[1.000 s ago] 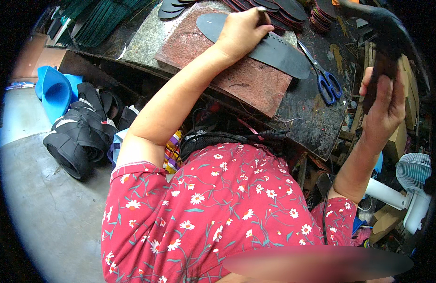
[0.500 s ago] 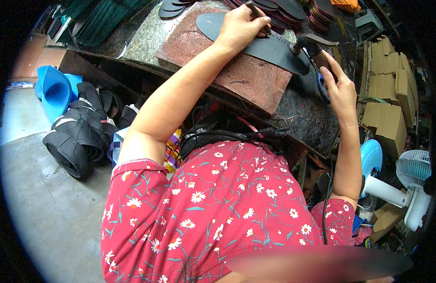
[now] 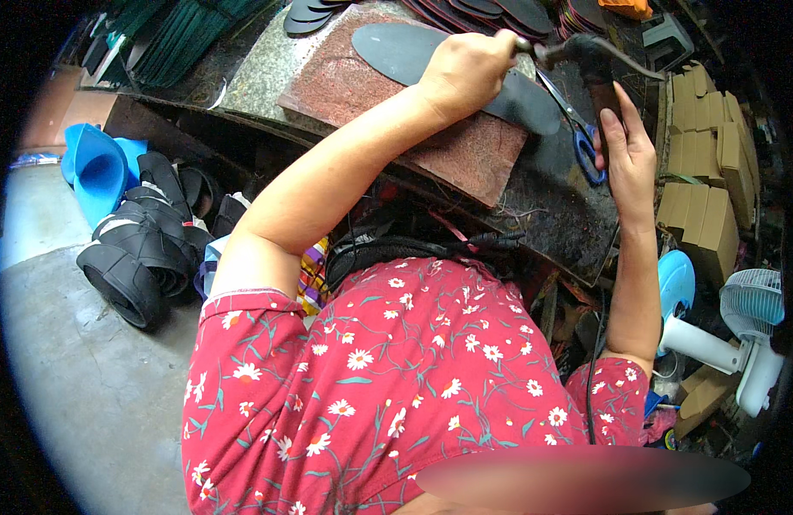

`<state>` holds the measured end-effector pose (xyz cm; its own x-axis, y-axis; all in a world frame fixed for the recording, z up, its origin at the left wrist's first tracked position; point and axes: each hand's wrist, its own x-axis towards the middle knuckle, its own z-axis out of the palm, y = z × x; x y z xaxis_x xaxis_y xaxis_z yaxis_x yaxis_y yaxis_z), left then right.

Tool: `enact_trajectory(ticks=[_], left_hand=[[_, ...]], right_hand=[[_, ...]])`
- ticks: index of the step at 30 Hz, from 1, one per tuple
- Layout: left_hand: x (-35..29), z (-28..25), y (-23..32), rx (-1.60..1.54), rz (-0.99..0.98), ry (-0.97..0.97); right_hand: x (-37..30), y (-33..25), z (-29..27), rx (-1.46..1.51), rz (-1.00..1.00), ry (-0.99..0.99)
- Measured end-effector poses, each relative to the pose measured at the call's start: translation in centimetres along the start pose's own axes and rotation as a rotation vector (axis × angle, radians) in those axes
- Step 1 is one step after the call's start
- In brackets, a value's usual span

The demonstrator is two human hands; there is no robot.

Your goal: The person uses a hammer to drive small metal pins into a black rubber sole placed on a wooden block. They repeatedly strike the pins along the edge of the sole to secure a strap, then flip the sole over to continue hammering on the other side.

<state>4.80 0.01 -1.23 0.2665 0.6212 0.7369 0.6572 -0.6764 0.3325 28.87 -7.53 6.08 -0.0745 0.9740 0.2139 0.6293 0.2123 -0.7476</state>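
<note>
A long black shoe sole point(image 3: 394, 51) lies flat on a reddish stone slab point(image 3: 336, 81), its right end overhanging the slab's edge. Over the sole's middle my left hand point(image 3: 467, 75) is closed round a slim metal punch point(image 3: 522, 44), most of which the fist hides. My right hand point(image 3: 626, 142) grips the dark handle of a hammer point(image 3: 597, 79). The hammer's head is beside the punch's exposed end; I cannot tell whether they touch. Below the hammer, scissors point(image 3: 590, 161) with blue handles rest on the dark bench, close to my right fingers.
Stacked soles point(image 3: 499, 13) sit along the bench's far edge, with more black pieces point(image 3: 309, 15) at the far left. Cardboard boxes point(image 3: 695, 210) and a white fan point(image 3: 753, 313) stand to the right. Black moulded pieces point(image 3: 130, 275) and a blue one point(image 3: 100, 167) lie on the floor at left.
My left hand has shifted right along the sole and turned, tilting the punch toward the hammer. My right hand has moved slightly right with the hammer, leaving the scissors more exposed.
</note>
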Motion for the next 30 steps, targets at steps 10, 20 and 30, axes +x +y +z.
enact_trajectory(ticks=[10,20,30], left_hand=[[0.3,-0.8,-1.4,-0.704,-0.676,-0.077],[0.8,0.3,0.3,-0.038,-0.052,-0.006],[0.7,-0.1,-1.1,-0.938,-0.734,0.126]], right_hand=[[-0.5,3.0,0.5,-0.166,0.05,-0.074],[-0.6,-5.2,-2.2,0.303,-0.357,0.216],[0.0,2.8,0.5,-0.295,0.08,-0.149]])
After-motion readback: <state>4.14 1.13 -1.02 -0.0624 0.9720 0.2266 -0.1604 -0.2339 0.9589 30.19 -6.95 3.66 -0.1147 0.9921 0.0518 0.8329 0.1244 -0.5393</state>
